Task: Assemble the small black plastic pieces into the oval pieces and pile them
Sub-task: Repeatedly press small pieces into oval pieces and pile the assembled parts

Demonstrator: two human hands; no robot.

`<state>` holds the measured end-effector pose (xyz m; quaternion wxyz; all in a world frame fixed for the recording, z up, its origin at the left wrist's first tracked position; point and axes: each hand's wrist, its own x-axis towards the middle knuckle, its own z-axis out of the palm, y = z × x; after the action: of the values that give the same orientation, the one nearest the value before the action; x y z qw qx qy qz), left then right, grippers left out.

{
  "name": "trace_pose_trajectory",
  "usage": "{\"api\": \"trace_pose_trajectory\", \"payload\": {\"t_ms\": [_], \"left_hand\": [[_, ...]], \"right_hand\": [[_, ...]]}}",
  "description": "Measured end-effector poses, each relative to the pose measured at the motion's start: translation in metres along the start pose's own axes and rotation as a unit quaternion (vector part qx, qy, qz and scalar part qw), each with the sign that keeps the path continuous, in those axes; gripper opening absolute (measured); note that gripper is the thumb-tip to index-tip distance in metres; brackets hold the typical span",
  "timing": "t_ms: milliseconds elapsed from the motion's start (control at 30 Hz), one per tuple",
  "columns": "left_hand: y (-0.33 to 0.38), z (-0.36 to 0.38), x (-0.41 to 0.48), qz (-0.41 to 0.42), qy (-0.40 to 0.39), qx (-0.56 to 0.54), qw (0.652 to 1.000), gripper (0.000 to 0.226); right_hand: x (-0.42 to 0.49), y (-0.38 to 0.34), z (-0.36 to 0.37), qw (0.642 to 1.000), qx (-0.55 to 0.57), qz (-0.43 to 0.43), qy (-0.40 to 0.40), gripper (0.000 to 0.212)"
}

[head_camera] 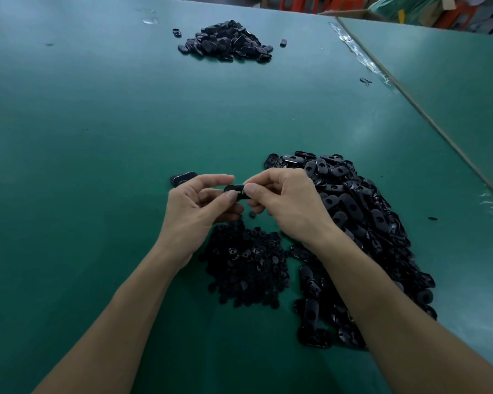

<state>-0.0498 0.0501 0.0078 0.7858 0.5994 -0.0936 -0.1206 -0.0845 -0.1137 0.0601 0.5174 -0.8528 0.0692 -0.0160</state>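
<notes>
Above the green table, my left hand [198,201] and my right hand [285,199] pinch one black oval piece [235,189] between thumbs and fingertips, each at one end. Below the hands lies a heap of small black plastic pieces [245,268]. A large heap of loose oval pieces [362,223] spreads to the right of my right hand. At the far middle of the table sits a separate pile of oval pieces [228,42]. One single oval piece [182,177] lies just beyond my left hand.
The green table [97,123] meets a second green table [453,81] along a taped seam at the right. Stray pieces lie near the far pile [283,42] and by the seam [365,81]. Orange stools and cardboard boxes [353,12] stand behind.
</notes>
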Motion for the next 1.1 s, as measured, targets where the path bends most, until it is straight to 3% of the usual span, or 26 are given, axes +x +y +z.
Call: {"api": "trace_pose_trajectory", "payload": {"t_ms": [267, 400, 467, 533, 633, 700, 867, 1100], "left_hand": [[-0.003, 0.002, 0.000, 0.014, 0.022, -0.008, 1.000, 0.041], [-0.004, 0.002, 0.001, 0.031, 0.033, 0.006, 0.999, 0.024], [-0.005, 0.002, 0.002, 0.038, 0.039, 0.002, 0.998, 0.019], [-0.006, 0.001, 0.003, 0.045, 0.056, 0.004, 0.997, 0.020], [-0.007, 0.002, 0.005, 0.054, 0.083, 0.003, 0.995, 0.027], [-0.007, 0.001, 0.006, 0.055, 0.095, 0.004, 0.994, 0.029], [-0.006, -0.001, 0.007, 0.063, 0.105, 0.049, 0.991, 0.030], [-0.006, 0.000, 0.007, 0.059, 0.120, 0.057, 0.989, 0.022]], "right_hand": [[-0.003, 0.003, 0.008, 0.997, 0.074, 0.001, -0.017, 0.005], [-0.005, 0.002, 0.016, 0.994, 0.103, 0.028, -0.030, 0.009], [-0.006, 0.002, 0.014, 0.998, 0.048, 0.024, -0.032, 0.007], [-0.007, 0.002, 0.009, 0.996, -0.079, 0.008, -0.042, 0.003], [-0.009, 0.001, 0.007, 0.958, -0.267, 0.000, -0.106, 0.023], [-0.011, -0.001, 0.010, 0.935, -0.325, 0.005, -0.141, 0.029], [-0.010, 0.001, 0.017, 0.945, -0.291, 0.004, -0.151, 0.007], [-0.008, 0.002, 0.017, 0.950, -0.272, 0.028, -0.152, 0.007]]}}
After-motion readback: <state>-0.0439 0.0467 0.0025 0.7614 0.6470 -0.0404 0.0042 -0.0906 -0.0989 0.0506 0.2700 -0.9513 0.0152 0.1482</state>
